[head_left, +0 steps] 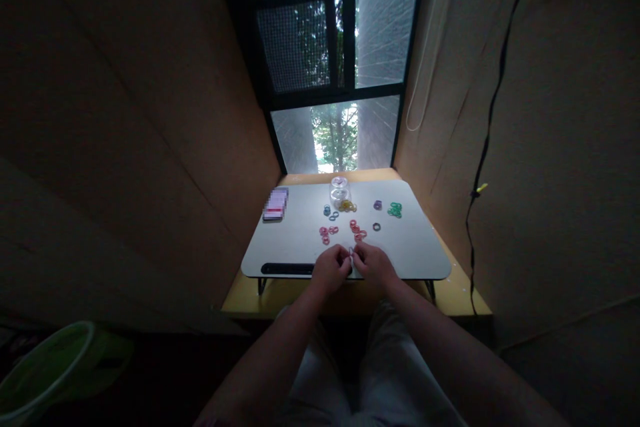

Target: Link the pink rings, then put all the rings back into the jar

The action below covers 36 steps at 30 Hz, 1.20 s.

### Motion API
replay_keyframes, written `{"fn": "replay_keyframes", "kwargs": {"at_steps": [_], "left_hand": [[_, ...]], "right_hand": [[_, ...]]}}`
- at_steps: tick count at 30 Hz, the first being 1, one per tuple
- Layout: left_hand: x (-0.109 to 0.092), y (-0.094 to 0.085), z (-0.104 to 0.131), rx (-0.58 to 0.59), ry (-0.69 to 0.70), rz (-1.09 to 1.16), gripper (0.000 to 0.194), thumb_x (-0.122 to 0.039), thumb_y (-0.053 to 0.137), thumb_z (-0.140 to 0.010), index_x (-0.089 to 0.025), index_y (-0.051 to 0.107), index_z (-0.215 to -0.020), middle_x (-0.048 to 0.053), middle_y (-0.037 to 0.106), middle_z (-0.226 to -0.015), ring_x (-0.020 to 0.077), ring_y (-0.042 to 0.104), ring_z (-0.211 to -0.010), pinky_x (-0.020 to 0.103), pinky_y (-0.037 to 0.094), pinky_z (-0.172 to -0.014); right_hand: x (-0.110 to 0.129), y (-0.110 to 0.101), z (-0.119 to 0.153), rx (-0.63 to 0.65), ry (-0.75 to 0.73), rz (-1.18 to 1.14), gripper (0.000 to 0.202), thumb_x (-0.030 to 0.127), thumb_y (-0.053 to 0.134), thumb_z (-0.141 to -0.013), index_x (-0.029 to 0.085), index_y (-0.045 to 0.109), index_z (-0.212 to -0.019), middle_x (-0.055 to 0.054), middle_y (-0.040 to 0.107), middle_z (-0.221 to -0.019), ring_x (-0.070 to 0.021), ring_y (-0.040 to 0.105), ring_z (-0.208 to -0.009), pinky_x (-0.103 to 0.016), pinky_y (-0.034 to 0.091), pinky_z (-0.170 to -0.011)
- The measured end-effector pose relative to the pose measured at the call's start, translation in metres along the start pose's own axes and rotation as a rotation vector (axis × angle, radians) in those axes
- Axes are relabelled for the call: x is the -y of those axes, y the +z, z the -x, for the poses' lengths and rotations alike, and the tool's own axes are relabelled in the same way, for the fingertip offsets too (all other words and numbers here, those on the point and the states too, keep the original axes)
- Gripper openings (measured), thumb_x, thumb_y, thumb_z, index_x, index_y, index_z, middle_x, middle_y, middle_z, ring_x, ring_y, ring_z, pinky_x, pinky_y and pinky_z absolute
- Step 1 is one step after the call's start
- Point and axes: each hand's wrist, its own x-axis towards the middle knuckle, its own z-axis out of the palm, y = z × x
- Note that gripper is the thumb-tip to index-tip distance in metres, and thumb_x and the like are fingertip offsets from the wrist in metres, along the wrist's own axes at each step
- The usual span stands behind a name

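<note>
My left hand [332, 267] and my right hand [373, 263] meet at the front edge of the white lap table [295, 240]. Their fingers are pinched round a small pale pinkish ring [351, 251], mostly hidden between the fingertips. Just beyond them lie red rings [357, 232] and pink rings [326, 233]. Farther back are blue rings [330, 213], yellow rings [347, 206] beside a clear jar [339, 191], purple rings [377, 205], green rings [395, 209] and a dark grey ring [377, 227].
A phone [276, 204] lies at the table's back left. A black slot [287, 269] runs along its front edge. Behind stands a window [335, 133]. A black cord [487, 133] hangs at right; a green basket [60, 370] stands at lower left.
</note>
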Motion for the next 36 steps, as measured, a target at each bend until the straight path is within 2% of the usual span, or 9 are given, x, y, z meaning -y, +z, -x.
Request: {"fn": "replay_keyframes", "kwargs": {"at_steps": [10, 13, 16, 23, 36], "left_hand": [[0.000, -0.007, -0.002, 0.071, 0.030, -0.021, 0.007, -0.025, 0.059, -0.081, -0.020, 0.063, -0.080, -0.002, 0.064, -0.069, 0.0122, 0.055, -0.062, 0.024, 0.040, -0.061], [0.000, -0.006, -0.007, 0.038, 0.004, 0.047, 0.018, -0.025, 0.057, -0.085, -0.021, 0.067, -0.099, 0.002, 0.072, -0.090, 0.0130, 0.061, -0.070, 0.026, 0.046, -0.070], [0.000, -0.005, -0.012, 0.059, 0.009, 0.124, 0.032, -0.026, 0.054, -0.089, -0.023, 0.063, -0.119, 0.003, 0.071, -0.113, 0.0137, 0.064, -0.079, 0.027, 0.048, -0.078], [0.003, -0.006, -0.012, 0.081, -0.025, 0.015, 0.019, -0.033, 0.059, -0.087, -0.022, 0.072, -0.095, 0.002, 0.072, -0.079, 0.0160, 0.063, -0.072, 0.026, 0.045, -0.066], [0.006, -0.007, -0.010, 0.007, -0.051, 0.117, 0.016, -0.031, 0.063, -0.083, -0.020, 0.071, -0.090, 0.001, 0.071, -0.075, 0.0144, 0.063, -0.068, 0.026, 0.045, -0.066]], "right_hand": [[0.004, -0.003, -0.003, -0.012, 0.049, 0.065, 0.013, 0.028, 0.053, -0.084, 0.021, 0.059, -0.074, -0.002, 0.062, -0.066, -0.0148, 0.050, -0.060, -0.026, 0.028, -0.058], [-0.001, -0.005, -0.006, 0.035, 0.005, -0.019, 0.014, 0.027, 0.053, -0.084, 0.020, 0.060, -0.074, -0.001, 0.061, -0.066, -0.0138, 0.050, -0.060, -0.025, 0.030, -0.058], [-0.006, -0.006, -0.008, 0.082, -0.047, -0.104, 0.015, 0.027, 0.054, -0.084, 0.019, 0.061, -0.073, 0.000, 0.060, -0.065, -0.0126, 0.049, -0.060, -0.024, 0.031, -0.059], [-0.004, -0.005, -0.005, 0.060, -0.017, -0.084, 0.018, 0.029, 0.054, -0.085, 0.020, 0.063, -0.073, 0.001, 0.060, -0.064, -0.0128, 0.049, -0.061, -0.024, 0.032, -0.059], [-0.003, -0.005, -0.004, 0.014, -0.004, -0.083, 0.017, 0.027, 0.052, -0.083, 0.020, 0.060, -0.069, 0.001, 0.058, -0.062, -0.0127, 0.048, -0.059, -0.024, 0.030, -0.058]]}}
